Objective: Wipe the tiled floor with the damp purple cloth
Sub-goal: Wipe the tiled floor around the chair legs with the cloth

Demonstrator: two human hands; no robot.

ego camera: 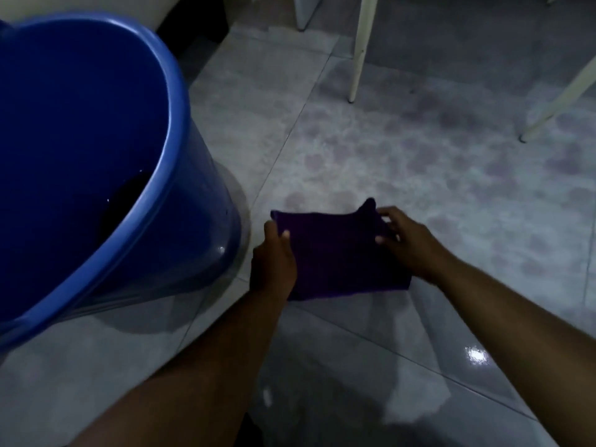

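Observation:
A dark purple cloth (335, 253) hangs spread between both hands just above the pale tiled floor (451, 195). My left hand (274, 256) pinches the cloth's left top corner with thumb on top. At the right top corner, my right hand (409, 240) grips the fabric, and a small peak of cloth sticks up beside the fingers. The cloth's lower edge drapes down near the floor; I cannot tell if it touches. The tiles nearest me look wet and shiny.
A large blue bucket (174, 101) with dark water in its bottom stands close on the left. Two cream chair legs (358, 59) rise at the back right. A dark opening lies behind the bucket.

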